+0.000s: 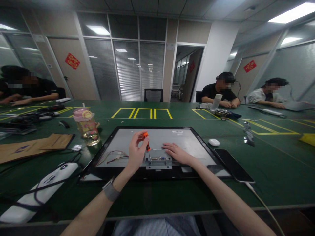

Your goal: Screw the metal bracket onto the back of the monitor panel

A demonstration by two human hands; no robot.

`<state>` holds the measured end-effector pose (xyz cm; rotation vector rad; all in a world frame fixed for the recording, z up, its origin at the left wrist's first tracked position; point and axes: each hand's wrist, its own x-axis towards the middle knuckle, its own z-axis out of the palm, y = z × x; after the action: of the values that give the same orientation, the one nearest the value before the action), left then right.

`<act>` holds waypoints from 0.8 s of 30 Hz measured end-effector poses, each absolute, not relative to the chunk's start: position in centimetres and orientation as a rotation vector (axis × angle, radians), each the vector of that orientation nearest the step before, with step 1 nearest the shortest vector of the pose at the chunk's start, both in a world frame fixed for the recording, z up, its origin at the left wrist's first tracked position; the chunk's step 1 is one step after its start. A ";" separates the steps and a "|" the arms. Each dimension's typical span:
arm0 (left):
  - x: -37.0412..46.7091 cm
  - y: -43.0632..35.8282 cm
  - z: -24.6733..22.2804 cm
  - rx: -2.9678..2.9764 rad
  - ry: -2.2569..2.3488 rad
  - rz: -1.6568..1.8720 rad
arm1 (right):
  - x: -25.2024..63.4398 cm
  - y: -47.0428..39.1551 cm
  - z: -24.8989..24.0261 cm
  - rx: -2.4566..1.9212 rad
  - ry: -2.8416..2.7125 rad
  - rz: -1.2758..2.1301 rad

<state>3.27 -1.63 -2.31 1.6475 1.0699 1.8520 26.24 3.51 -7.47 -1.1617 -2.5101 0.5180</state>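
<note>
A flat display panel (118, 141) with a black frame lies back side up on the green table in front of me. My left hand (137, 150) grips an orange and black screwdriver (146, 135), its shaft pointing down at the left end of a metal bracket (158, 166) with ports. Fingers stretched out, my right hand (177, 153) rests flat on the panel and the bracket's right side. Thin coloured wires (112, 156) lie on the panel left of my left hand. Where the screwdriver tip meets the bracket is too small to make out.
To the left stand a pink-lidded drink bottle (87, 127), a brown paper bag (31, 147) and a white power strip (41, 190) with black cables. A phone (233, 165) on a charging cable and a white earbud case (214, 142) lie right. Several people sit across the table.
</note>
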 end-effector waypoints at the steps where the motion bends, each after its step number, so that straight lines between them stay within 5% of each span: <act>1: 3.3 -1.6 -2.3 1.641 1.064 1.863 | 26.3 3.6 -7.5 -1.162 -2.508 0.516; 24: 3.3 -2.3 -1.9 1.590 0.972 1.818 | 26.2 3.5 -7.4 -1.171 -2.503 0.526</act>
<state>3.34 -2.32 -1.87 1.5899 0.9718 1.8176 26.20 3.48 -7.42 -1.1713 -2.5034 0.5262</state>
